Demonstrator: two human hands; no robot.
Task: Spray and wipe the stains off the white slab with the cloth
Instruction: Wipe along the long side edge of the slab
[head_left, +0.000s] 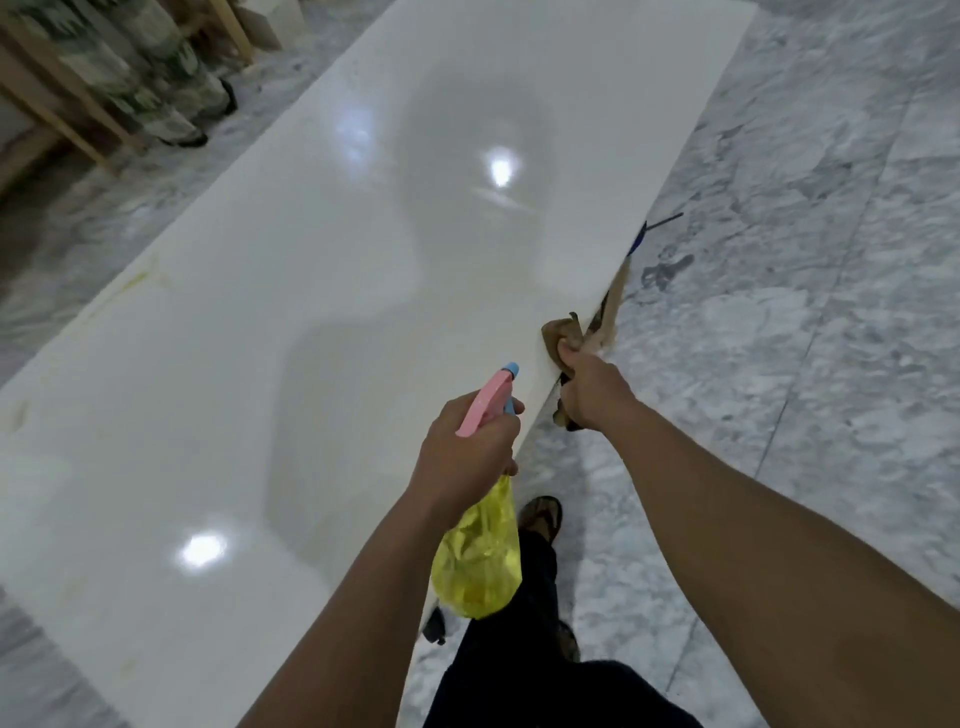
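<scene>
Both hands are closed: my right hand (589, 392) grips the brown cloth (563, 335) bunched against the white slab's (311, 291) right edge, and my left hand (467, 447) wraps the spray bottle (480, 551), pink-headed with a yellow body. Glossy slab stretches ahead, faint yellowish stains (137, 283) near its left edge; grey marble floor (805, 260) lies open beside me.

The white slab (322, 291) is left bare and passable throughout; only its right edge is occupied by the cloth (563, 332).
</scene>
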